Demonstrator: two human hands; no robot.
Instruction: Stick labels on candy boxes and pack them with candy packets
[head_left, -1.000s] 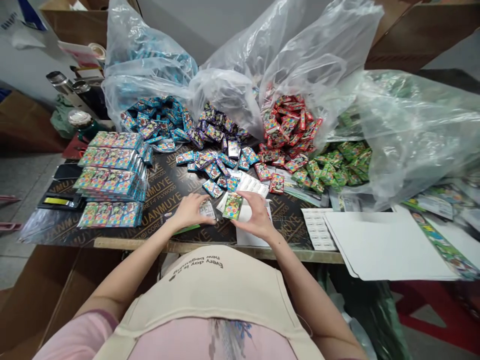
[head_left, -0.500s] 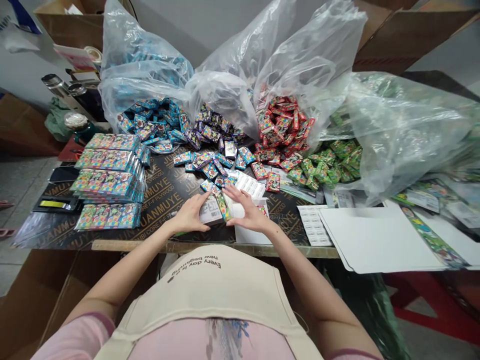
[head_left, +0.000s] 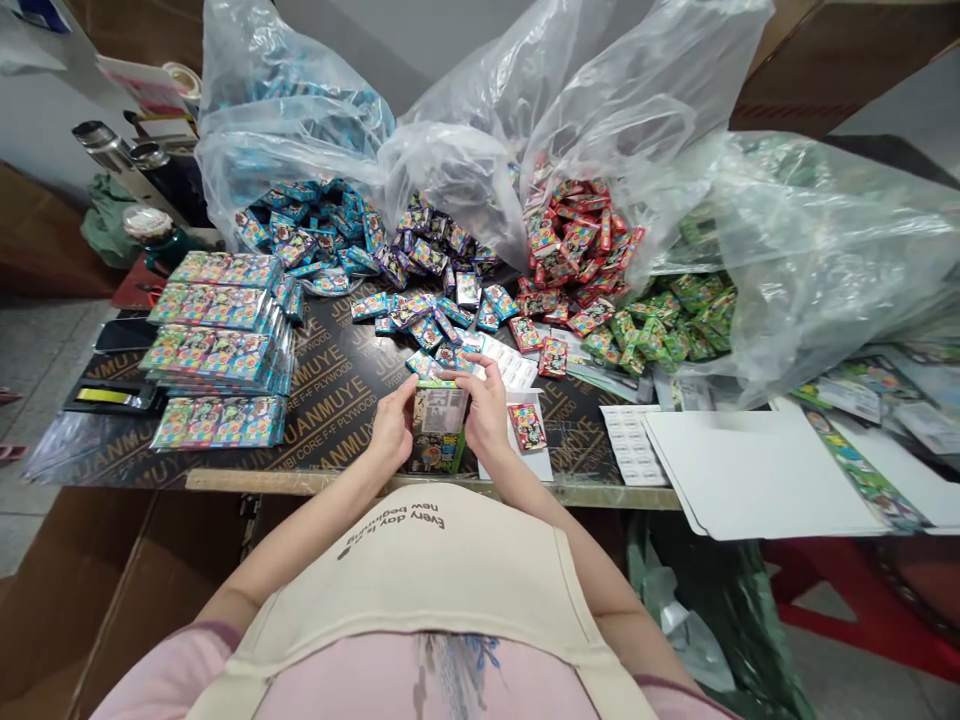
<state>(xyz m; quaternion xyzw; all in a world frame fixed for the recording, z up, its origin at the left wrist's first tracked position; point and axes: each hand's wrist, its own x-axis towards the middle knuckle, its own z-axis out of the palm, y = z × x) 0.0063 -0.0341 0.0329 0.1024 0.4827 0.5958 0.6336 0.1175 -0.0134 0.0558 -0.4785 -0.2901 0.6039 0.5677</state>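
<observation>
Black gold-lettered plywood tabletop (head_left: 330, 355). Smooth white card (head_left: 535, 463) on it. Left hand (head_left: 393, 428) and right hand (head_left: 486, 410) grasping opposite sides of 1 flat rectangular packet (head_left: 439, 425), likely clear film, near front edge. 1 small red box (head_left: 527, 427) on the card.

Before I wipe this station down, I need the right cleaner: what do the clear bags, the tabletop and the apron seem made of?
Clear bags: thin, glossy plastic film, judging by see-through creases and highlights.
Tabletop: probably smooth, dark-coated plywood; its printed lettering reads "PLYWOOD".
Apron: matte cream fabric, perhaps cotton or canvas, going by its seams and dull surface.
</observation>
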